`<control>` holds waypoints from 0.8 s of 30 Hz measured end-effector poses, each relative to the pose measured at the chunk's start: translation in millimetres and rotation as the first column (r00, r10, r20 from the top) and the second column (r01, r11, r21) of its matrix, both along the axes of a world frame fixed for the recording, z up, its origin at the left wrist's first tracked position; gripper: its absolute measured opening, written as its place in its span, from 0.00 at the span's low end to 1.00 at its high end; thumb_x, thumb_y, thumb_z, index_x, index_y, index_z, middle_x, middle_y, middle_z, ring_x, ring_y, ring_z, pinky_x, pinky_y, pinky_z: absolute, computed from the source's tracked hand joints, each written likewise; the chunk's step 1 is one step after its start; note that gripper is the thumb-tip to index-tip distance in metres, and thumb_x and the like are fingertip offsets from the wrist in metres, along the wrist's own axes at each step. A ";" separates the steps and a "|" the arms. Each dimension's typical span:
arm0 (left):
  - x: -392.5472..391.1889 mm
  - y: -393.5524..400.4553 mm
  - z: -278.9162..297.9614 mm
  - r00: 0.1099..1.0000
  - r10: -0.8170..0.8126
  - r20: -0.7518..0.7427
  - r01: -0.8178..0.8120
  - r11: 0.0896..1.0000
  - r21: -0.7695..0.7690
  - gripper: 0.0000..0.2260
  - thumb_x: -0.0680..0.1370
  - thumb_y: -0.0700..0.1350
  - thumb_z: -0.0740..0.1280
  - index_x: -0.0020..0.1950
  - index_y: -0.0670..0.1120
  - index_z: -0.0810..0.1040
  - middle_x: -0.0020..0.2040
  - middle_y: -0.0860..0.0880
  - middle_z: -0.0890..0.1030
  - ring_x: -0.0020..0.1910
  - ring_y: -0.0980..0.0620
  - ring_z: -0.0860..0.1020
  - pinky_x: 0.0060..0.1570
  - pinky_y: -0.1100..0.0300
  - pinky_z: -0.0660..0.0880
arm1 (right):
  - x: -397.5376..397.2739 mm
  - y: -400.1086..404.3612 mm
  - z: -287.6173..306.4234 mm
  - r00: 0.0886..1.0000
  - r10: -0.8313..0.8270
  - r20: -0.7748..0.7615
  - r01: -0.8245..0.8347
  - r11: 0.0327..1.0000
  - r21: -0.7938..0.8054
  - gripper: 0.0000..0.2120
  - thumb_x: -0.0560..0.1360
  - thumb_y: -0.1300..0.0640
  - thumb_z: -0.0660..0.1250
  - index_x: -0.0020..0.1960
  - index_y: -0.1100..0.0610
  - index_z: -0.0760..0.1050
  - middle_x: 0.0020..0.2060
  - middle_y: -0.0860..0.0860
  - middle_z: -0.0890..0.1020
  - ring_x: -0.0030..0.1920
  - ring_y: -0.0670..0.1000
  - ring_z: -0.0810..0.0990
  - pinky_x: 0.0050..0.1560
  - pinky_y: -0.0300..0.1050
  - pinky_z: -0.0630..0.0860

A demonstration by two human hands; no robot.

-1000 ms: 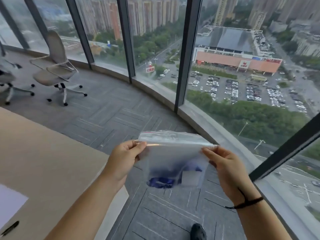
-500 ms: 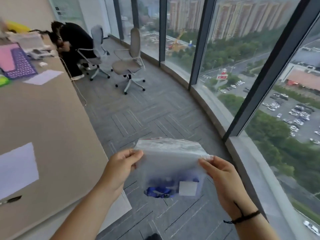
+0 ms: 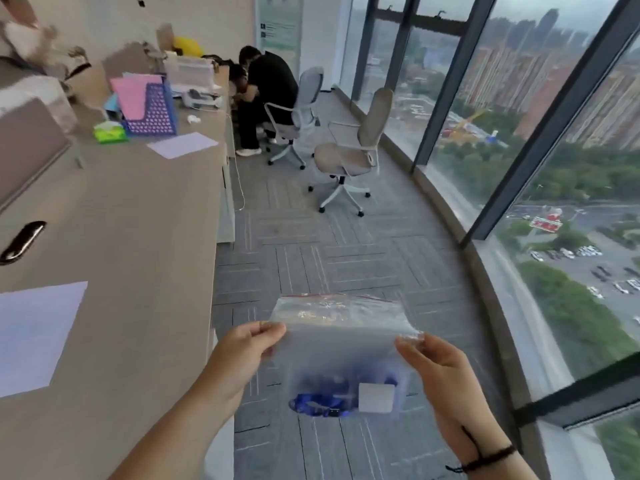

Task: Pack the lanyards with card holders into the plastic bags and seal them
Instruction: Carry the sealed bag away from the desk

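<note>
I hold a clear plastic zip bag [image 3: 341, 344] up over the floor, to the right of the table edge. My left hand [image 3: 242, 355] pinches its upper left edge and my right hand [image 3: 440, 372] pinches its upper right edge, just below the red-lined zip strip. A blue lanyard [image 3: 317, 405] lies bunched at the bottom of the bag, beside its white card holder [image 3: 376, 397]. Whether the zip is pressed closed I cannot tell.
A long beige table [image 3: 138, 244] runs along my left with white paper sheets [image 3: 34, 334], a black pen [image 3: 20, 241], a blue file rack [image 3: 152, 109] and a green tissue pack [image 3: 110, 131]. Two office chairs [image 3: 349, 150] and a seated person [image 3: 266, 95] are ahead. Floor-to-ceiling windows [image 3: 519, 168] curve along the right.
My view has swung left from the windows toward the table and far end of the room. Both hands keep the same hold on the bag, with the lanyard still inside.
</note>
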State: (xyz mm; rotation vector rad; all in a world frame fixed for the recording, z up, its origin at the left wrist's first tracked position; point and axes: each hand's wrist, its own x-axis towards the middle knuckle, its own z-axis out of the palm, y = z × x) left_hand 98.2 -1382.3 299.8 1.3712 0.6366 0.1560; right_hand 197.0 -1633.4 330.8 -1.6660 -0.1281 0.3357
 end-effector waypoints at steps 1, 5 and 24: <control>11.3 5.9 1.9 1.000 0.030 -0.004 -0.030 1.000 -0.005 0.08 0.78 0.46 0.70 0.46 0.44 0.87 0.48 0.45 0.87 0.54 0.42 0.83 0.66 0.42 0.73 | 19.8 9.9 -0.5 1.000 0.025 0.007 -0.025 1.000 0.000 0.04 0.75 0.66 0.69 0.45 0.62 0.84 0.41 0.55 0.87 0.41 0.48 0.82 0.41 0.34 0.76; 43.8 37.1 0.7 0.979 0.204 -0.014 -0.204 0.979 -0.010 0.08 0.78 0.45 0.70 0.48 0.42 0.87 0.48 0.44 0.87 0.53 0.44 0.84 0.65 0.46 0.74 | 89.0 57.7 -7.5 0.982 0.187 0.010 -0.187 0.982 -0.021 0.06 0.76 0.64 0.69 0.43 0.59 0.84 0.42 0.55 0.87 0.43 0.48 0.84 0.46 0.38 0.76; 120.8 107.9 14.1 0.405 0.906 -0.124 -0.913 0.407 -0.007 0.07 0.78 0.38 0.69 0.42 0.40 0.86 0.43 0.42 0.85 0.45 0.45 0.80 0.58 0.50 0.75 | 299.2 351.0 -44.8 0.399 0.913 0.087 -0.895 0.409 -0.179 0.04 0.76 0.62 0.70 0.49 0.59 0.83 0.59 0.51 0.77 0.45 0.30 0.78 0.44 0.24 0.72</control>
